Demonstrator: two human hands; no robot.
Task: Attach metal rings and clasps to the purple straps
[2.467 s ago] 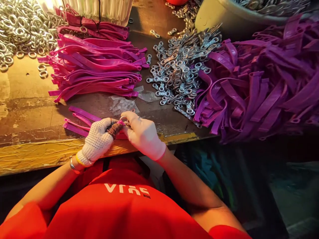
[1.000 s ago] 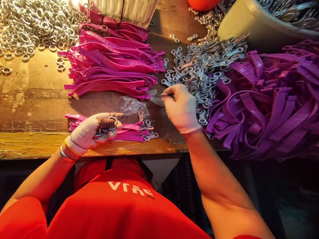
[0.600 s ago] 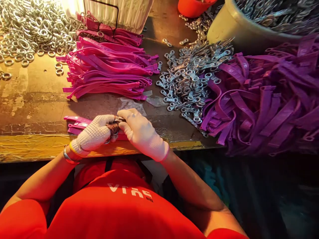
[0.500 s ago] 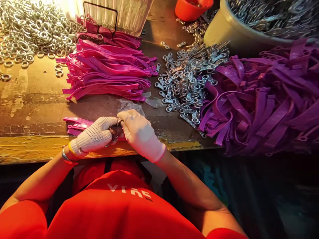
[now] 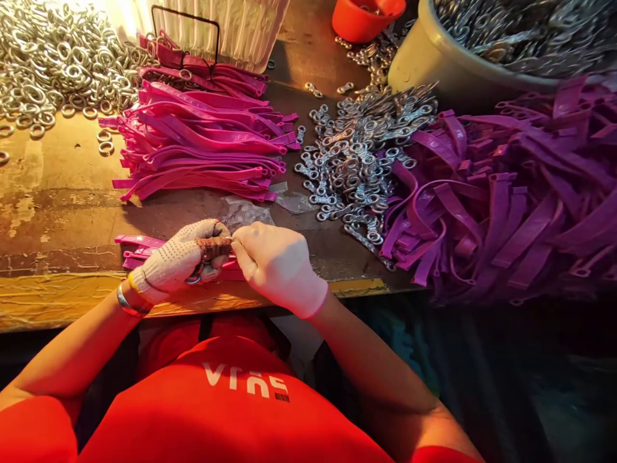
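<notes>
My left hand (image 5: 176, 260), in a dotted white glove, is closed round a tool with a brown wrapped part (image 5: 214, 247). Fingers pinched together, my right hand (image 5: 279, 263) in a plain white glove meets the tool's tip; what it grips is too small to make out. Pink straps (image 5: 139, 249) lie on the table beside and under my left hand. Beyond my hands is a stack of pink straps (image 5: 202, 141), with a heap of small metal links (image 5: 351, 161) to its right.
Metal rings (image 5: 58, 64) are piled at the back left, near a ribbed clear basket (image 5: 250, 32). A red cup (image 5: 361, 22) and a large tub (image 5: 434, 64) of metal parts stand behind. Purple straps (image 5: 511, 212) cover the right side of the table (image 5: 62, 225).
My left hand has turned, showing more of the brown wrapped part. My right hand has shifted slightly down and right. The whole view has moved a little.
</notes>
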